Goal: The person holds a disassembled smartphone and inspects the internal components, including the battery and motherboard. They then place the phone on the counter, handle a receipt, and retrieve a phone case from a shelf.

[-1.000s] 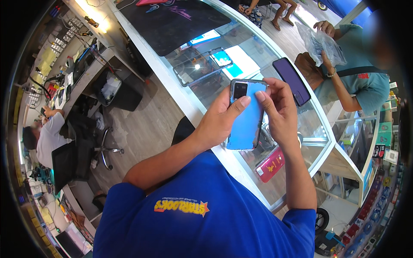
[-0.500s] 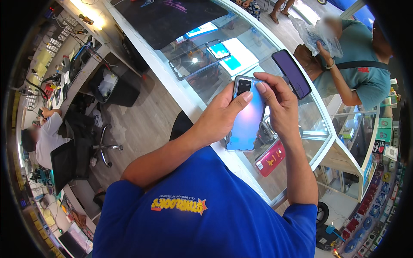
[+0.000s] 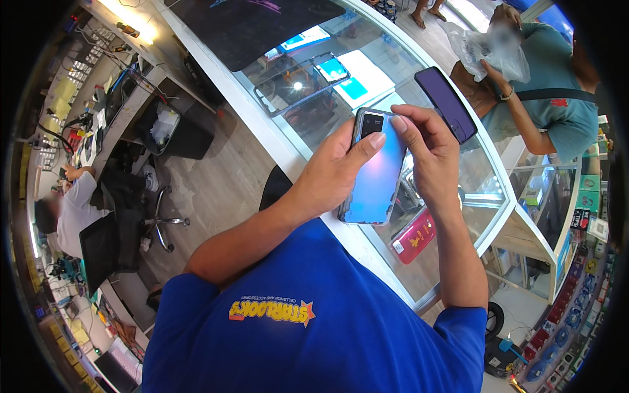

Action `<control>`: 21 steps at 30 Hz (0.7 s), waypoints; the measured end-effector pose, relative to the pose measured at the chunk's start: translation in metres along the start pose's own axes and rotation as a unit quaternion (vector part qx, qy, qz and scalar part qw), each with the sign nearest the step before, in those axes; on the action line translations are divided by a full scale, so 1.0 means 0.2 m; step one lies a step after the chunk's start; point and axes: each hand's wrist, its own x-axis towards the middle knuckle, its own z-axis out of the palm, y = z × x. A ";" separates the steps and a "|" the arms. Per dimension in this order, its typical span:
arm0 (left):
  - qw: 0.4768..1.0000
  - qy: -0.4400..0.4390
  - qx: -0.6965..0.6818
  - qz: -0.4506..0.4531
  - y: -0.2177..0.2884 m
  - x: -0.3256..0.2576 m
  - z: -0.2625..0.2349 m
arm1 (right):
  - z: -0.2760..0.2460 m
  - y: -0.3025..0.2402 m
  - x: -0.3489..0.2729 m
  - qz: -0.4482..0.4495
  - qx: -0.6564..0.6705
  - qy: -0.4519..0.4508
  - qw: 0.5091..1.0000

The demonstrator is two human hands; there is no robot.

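A blue smartphone (image 3: 379,187) with its shiny back facing up is held tilted above the glass counter. It seems to sit in a clear case with dark, ragged edges. My left hand (image 3: 327,167) is closed round its left side, thumb lying across the back beside the dark camera block. At the top right corner my right hand (image 3: 429,147) grips the edge, thumb on the back and fingers curled behind. Whether those fingers hold only the case edge is hidden. Below my right wrist, a red phone-sized package (image 3: 415,240) lies at the counter.
The glass counter (image 3: 481,223) carries a dark purple-screened phone (image 3: 445,105), an empty-looking phone frame (image 3: 298,85) and a black mat (image 3: 242,29). Across it stands a person (image 3: 557,85) holding a clear plastic bag (image 3: 488,56). To the left are a bin (image 3: 173,128) and a seated person (image 3: 78,209).
The phone has shifted slightly up and left in my hands, and my right fingers have moved a little at its top corner. Across the counter, the other person has raised a hand.
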 end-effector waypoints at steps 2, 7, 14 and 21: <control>1.000 -0.002 -0.005 -0.005 -0.01 0.00 0.00 | -0.01 0.01 0.01 -0.029 -0.031 0.010 0.999; 0.994 0.005 -0.104 -0.045 -0.04 0.01 0.01 | -0.02 0.04 0.01 -0.035 -0.015 0.026 0.999; 0.951 0.011 -0.302 -0.067 0.01 0.00 0.00 | -0.13 0.05 0.03 0.068 0.199 0.022 0.977; 0.985 0.026 -0.160 -0.052 -0.04 -0.01 -0.05 | -0.16 0.01 0.04 0.093 0.350 0.012 0.932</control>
